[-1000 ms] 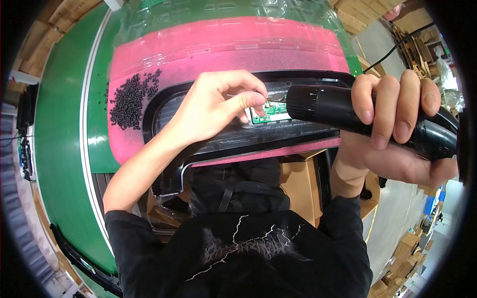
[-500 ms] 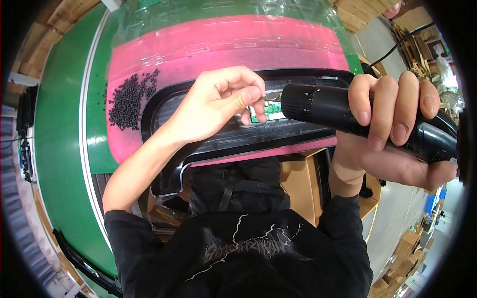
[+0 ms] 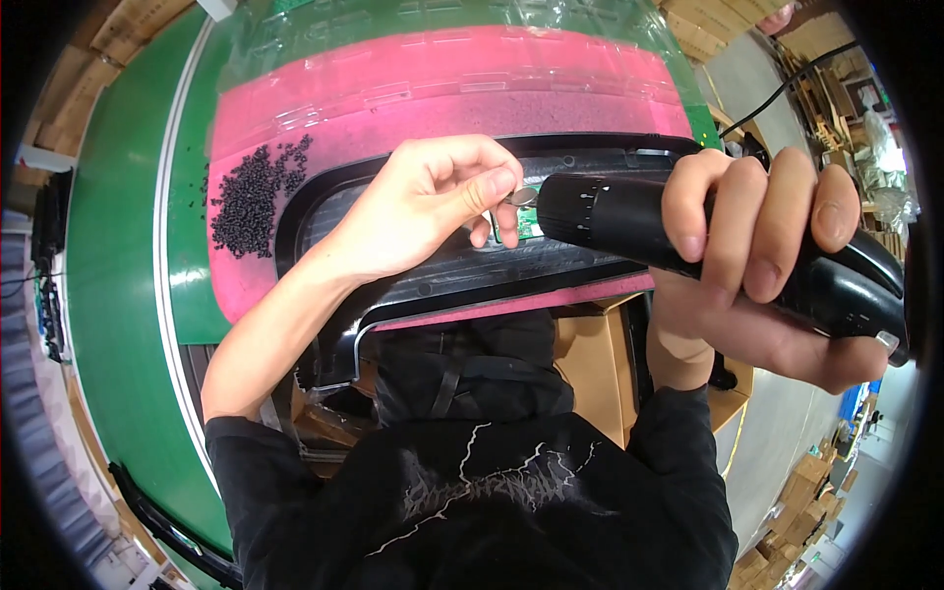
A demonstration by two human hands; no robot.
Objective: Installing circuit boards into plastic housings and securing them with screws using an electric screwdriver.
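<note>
A black electric screwdriver [image 3: 629, 221] with a ringed collar is wrapped in my right hand [image 3: 762, 226], its nose pointing left. A short silvery metal piece [image 3: 524, 197] sits between that nose and my left fingertips. My left hand [image 3: 442, 197] is pinched, thumb against forefinger; what lies in the pinch is hidden. Beneath the fingers and the nose shows part of a green circuit board [image 3: 531, 224]. The board is inside a long black plastic housing [image 3: 462, 264] with a raised rim, lying across the table in front of me.
A heap of small black screw-like parts [image 3: 246, 206] lies left of the housing on a pink mat [image 3: 442, 113]. Clear plastic sheeting [image 3: 442, 69] covers the mat's far side. A cardboard box [image 3: 595, 369] stands below the table edge, and a black cable [image 3: 792, 84] runs at upper right.
My right hand has brought the screwdriver a little to the left, its nose nearer my left fingertips. The left hand has hardly moved and stays pinched.
</note>
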